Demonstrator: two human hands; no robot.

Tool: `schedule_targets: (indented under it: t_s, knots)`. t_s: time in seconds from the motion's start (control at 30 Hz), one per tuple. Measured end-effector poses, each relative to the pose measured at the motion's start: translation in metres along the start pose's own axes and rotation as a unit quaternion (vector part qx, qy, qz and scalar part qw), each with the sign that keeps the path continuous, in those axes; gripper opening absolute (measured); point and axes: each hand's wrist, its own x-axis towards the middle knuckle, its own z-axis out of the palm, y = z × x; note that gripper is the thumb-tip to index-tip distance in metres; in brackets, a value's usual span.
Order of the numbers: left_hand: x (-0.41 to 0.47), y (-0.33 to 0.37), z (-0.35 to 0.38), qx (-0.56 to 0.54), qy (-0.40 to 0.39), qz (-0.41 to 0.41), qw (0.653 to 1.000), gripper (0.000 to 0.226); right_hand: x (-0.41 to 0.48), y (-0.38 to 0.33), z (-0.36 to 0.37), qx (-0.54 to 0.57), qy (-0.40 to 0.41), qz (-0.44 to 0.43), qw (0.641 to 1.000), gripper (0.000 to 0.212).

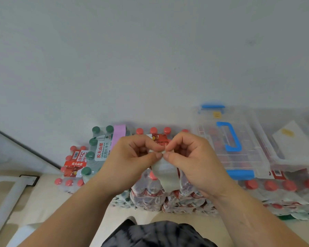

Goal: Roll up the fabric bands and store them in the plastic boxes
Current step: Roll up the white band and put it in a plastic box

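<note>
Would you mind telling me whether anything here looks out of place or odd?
A lilac band lies flat over the green-capped bottle pack, not in the plastic box on the right. The left hand and right hand pinch a pale band whose end hangs loose. Nothing looks spilled or damaged.

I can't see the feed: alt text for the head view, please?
The left hand and right hand pinch the top of a hanging pale band above packs of bottled water. A clear box with a blue handle lies on the packs at right.
</note>
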Motion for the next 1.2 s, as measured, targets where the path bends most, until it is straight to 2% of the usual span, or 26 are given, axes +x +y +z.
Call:
schedule_targets:
  t_s: [0.17,0.3,0.4,0.73,0.9,1.03,1.2]
  knots:
    - [-0.001,-0.001,0.000,0.033,0.014,0.000,0.999,0.016,0.001,0.001,-0.001,-0.011,0.013,0.028,0.999,0.009]
    - [-0.005,-0.002,0.001,-0.016,0.037,-0.021,0.999,0.021,0.001,-0.002,0.000,-0.009,0.007,0.017,1.000,0.008]
    - [-0.007,-0.002,-0.002,-0.027,0.030,-0.028,0.999,0.010,-0.002,-0.001,0.003,-0.005,-0.001,0.009,1.000,0.009]
    - [-0.015,0.006,0.000,-0.015,0.049,0.022,0.998,0.004,-0.016,-0.003,0.009,0.018,0.020,-0.041,0.999,0.009]
    - [-0.021,0.007,0.004,0.011,0.054,0.048,0.997,0.006,-0.022,-0.004,0.011,0.010,0.026,-0.053,0.998,0.013]
    - [-0.024,0.006,0.008,-0.035,0.060,0.028,0.997,0.025,-0.024,-0.004,0.011,0.025,0.041,-0.047,0.998,0.020]
    - [-0.028,0.010,0.013,-0.067,0.045,0.007,0.997,0.013,-0.022,-0.007,0.006,0.025,0.049,-0.046,0.997,0.025]
